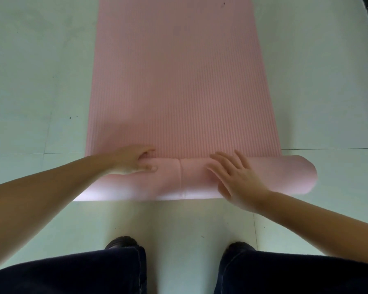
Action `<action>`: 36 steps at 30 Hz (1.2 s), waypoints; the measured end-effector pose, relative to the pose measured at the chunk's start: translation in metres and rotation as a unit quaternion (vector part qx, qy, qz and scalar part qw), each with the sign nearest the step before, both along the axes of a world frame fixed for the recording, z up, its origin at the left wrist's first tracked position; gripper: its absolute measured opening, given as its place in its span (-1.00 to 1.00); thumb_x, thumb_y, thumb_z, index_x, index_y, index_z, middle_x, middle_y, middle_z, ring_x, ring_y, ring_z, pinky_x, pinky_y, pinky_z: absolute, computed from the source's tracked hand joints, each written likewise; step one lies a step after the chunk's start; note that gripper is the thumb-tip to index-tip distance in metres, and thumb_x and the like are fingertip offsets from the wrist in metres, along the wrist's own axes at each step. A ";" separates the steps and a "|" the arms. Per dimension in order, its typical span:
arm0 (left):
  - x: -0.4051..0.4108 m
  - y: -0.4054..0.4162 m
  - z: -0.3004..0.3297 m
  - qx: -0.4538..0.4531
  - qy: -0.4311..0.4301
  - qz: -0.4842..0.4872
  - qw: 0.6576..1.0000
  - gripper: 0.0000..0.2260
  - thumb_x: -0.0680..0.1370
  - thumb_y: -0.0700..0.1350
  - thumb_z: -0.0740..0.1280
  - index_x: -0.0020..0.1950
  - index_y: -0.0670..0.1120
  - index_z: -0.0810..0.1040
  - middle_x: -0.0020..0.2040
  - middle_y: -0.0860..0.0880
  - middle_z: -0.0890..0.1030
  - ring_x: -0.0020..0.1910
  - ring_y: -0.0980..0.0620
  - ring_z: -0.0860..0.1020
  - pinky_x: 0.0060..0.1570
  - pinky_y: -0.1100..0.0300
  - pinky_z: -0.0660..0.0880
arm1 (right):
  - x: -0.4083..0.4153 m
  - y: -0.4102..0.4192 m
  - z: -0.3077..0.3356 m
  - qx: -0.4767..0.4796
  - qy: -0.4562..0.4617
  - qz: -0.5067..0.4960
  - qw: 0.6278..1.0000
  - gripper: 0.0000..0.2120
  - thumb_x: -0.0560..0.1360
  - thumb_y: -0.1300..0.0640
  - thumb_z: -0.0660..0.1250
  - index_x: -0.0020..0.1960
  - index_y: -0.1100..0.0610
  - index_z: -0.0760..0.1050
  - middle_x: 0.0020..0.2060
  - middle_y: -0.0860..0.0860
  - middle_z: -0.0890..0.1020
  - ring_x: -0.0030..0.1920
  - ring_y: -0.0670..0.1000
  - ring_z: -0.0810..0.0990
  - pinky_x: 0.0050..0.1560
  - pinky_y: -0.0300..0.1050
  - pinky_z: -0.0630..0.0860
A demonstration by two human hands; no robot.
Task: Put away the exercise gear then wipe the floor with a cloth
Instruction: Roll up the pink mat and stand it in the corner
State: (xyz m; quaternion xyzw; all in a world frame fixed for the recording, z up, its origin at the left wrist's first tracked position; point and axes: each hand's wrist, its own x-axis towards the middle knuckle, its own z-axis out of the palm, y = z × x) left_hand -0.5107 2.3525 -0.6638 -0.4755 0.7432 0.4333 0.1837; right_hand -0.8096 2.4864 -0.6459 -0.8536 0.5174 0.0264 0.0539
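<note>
Left hand (134,160) grip on mat roll (191,179); right hand (236,179) flat atop.

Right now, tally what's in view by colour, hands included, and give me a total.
Pink: 1, the exercise mat, partly rolled at its near end
Black: 2, the shoes
Bare hands: 2, left hand and right hand, both on the roll
Total: 5
</note>
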 end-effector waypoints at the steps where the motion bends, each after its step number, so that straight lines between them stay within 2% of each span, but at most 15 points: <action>1: 0.000 -0.004 0.002 -0.060 -0.013 -0.007 0.998 -0.37 0.49 0.13 0.36 0.48 -0.06 0.27 0.41 -0.07 0.39 0.37 -0.07 0.37 0.36 0.10 0.29 | 0.000 0.006 -0.002 0.001 0.020 0.014 1.000 -0.40 0.40 -0.01 0.30 0.39 0.17 0.34 0.38 0.17 0.41 0.41 0.20 0.35 0.31 0.37 0.30; 4: -0.004 -0.015 0.014 -0.239 -0.106 -0.114 0.959 -0.45 0.54 0.16 0.26 0.47 -0.04 0.29 0.40 -0.11 0.39 0.39 -0.13 0.32 0.41 -0.02 0.15 | -0.001 0.014 -0.009 0.071 0.098 0.021 0.992 0.06 0.26 -0.23 0.45 0.53 0.23 0.04 0.48 0.21 0.22 0.47 0.25 0.20 0.28 0.48 0.24; 6: -0.012 -0.012 0.020 -0.314 -0.085 -0.175 0.929 -0.53 0.55 0.10 0.25 0.39 -0.10 0.39 0.31 -0.15 0.47 0.30 -0.18 0.42 0.34 -0.10 0.22 | 0.000 0.007 -0.011 0.108 0.140 0.019 0.984 0.24 0.15 -0.27 0.52 0.55 0.19 -0.10 0.51 0.20 0.15 0.48 0.27 0.15 0.27 0.52 0.19; 8: -0.024 0.008 0.022 -0.378 -0.019 -0.216 0.900 -0.57 0.50 0.09 0.18 0.21 -0.17 0.53 0.09 -0.21 0.58 0.04 -0.24 0.57 0.10 -0.12 0.44 | 0.001 -0.013 -0.009 0.121 0.160 -0.009 0.980 0.23 0.23 -0.24 0.50 0.53 0.09 -0.29 0.53 0.20 0.04 0.50 0.30 0.07 0.28 0.50 0.12; 10: -0.030 0.039 0.020 -0.365 -0.010 -0.231 0.902 -0.46 0.44 0.17 0.11 0.25 -0.17 0.46 0.09 -0.23 0.57 0.01 -0.25 0.56 0.00 -0.11 0.49 | 0.004 -0.037 -0.002 0.175 0.168 -0.044 0.969 0.09 0.39 -0.18 0.38 0.50 -0.01 -0.41 0.53 0.21 -0.02 0.51 0.27 0.02 0.35 0.40 0.09; 14: -0.012 0.063 0.004 -0.336 -0.096 -0.257 0.901 -0.07 0.33 0.40 0.22 0.54 -0.02 -0.01 0.45 -0.27 0.27 0.42 -0.28 0.28 0.20 -0.32 0.32 | 0.001 -0.078 0.017 0.218 0.126 -0.046 0.967 -0.12 0.40 -0.10 0.34 0.53 -0.10 -0.13 0.28 0.13 0.40 0.23 0.19 0.43 0.21 0.09 0.38; 17: -0.005 0.045 0.009 -0.357 -0.093 -0.249 0.895 0.01 0.41 0.38 0.23 0.45 0.07 -0.49 0.54 -0.23 0.05 0.50 -0.21 0.11 0.34 -0.20 0.17 | 0.003 -0.094 0.029 0.249 0.090 -0.035 0.964 -0.24 0.38 0.00 0.34 0.49 -0.14 0.07 0.12 0.10 0.55 0.08 0.17 0.54 0.05 -0.01 0.48; 19: -0.007 0.046 0.014 -0.332 -0.084 -0.238 0.909 -0.05 0.43 0.36 0.23 0.48 0.05 -0.38 0.50 -0.23 0.11 0.46 -0.21 0.17 0.34 -0.13 0.18 | 0.010 -0.099 0.037 0.283 0.088 -0.010 0.955 -0.29 0.38 0.03 0.37 0.46 -0.14 0.16 0.12 0.07 0.59 0.07 0.16 0.55 0.05 -0.03 0.49; 22: -0.005 0.064 0.021 -0.310 -0.068 -0.234 0.919 -0.02 0.28 0.35 0.37 0.50 -0.01 -0.05 0.25 -0.23 0.46 0.15 -0.23 0.48 0.11 -0.11 0.42 | 0.022 -0.092 0.037 0.379 0.075 0.003 0.922 -0.30 0.39 0.05 0.41 0.47 -0.11 0.21 0.25 0.03 0.54 0.19 0.13 0.51 0.15 -0.07 0.40; 26: 0.008 0.099 0.011 -0.235 -0.088 -0.228 0.941 -0.06 0.37 0.33 0.28 0.43 0.12 -0.34 0.39 -0.13 0.30 0.27 -0.17 0.35 0.24 -0.06 0.28 | 0.031 -0.069 0.025 0.529 0.038 -0.027 0.848 -0.35 0.39 0.14 0.43 0.44 -0.05 0.29 0.29 0.02 0.50 0.26 0.09 0.46 0.16 -0.09 0.37; 28: 0.009 0.111 0.013 -0.254 -0.068 -0.263 0.928 0.03 0.26 0.34 0.36 0.49 0.08 -0.22 0.35 -0.16 0.37 0.23 -0.18 0.39 0.15 -0.11 0.38 | 0.029 -0.063 0.019 0.566 0.024 -0.049 0.823 -0.37 0.38 0.16 0.42 0.41 -0.05 0.32 0.25 0.00 0.51 0.24 0.07 0.47 0.14 -0.09 0.36; 31: 0.015 0.114 0.013 -0.291 -0.060 -0.294 0.908 0.23 0.03 0.36 0.49 0.55 0.00 0.00 0.33 -0.23 0.45 0.25 -0.23 0.43 -0.01 -0.26 0.50 | 0.026 -0.068 0.012 0.566 0.025 -0.065 0.822 -0.35 0.35 0.13 0.46 0.39 -0.05 0.34 0.26 0.01 0.51 0.25 0.06 0.47 0.12 -0.12 0.35; 33: 0.013 0.111 0.012 -0.280 -0.069 -0.293 0.912 0.29 0.06 0.38 0.49 0.55 0.04 -0.21 0.38 -0.23 0.40 0.30 -0.24 0.43 0.03 -0.30 0.45 | 0.023 -0.072 0.010 0.541 0.047 -0.060 0.838 -0.26 0.33 0.05 0.50 0.44 -0.06 0.27 0.32 0.01 0.46 0.29 0.06 0.43 0.18 -0.12 0.34; 35: 0.006 0.096 0.009 -0.262 -0.072 -0.273 0.923 0.17 0.26 0.36 0.41 0.45 0.14 -0.46 0.48 -0.20 0.20 0.43 -0.22 0.26 0.25 -0.25 0.27 | 0.013 -0.077 0.011 0.508 0.044 -0.079 0.857 -0.14 0.33 -0.03 0.51 0.51 -0.06 0.14 0.39 0.02 0.39 0.35 0.08 0.38 0.30 -0.07 0.32; 36: 0.005 0.083 0.009 -0.211 -0.089 -0.269 0.936 0.08 0.34 0.35 0.35 0.44 0.16 -0.48 0.51 -0.16 0.09 0.47 -0.18 0.15 0.34 -0.18 0.17 | 0.006 -0.080 0.011 0.485 0.032 -0.101 0.868 -0.12 0.35 -0.06 0.50 0.52 -0.05 0.10 0.39 0.03 0.38 0.36 0.09 0.38 0.33 -0.07 0.32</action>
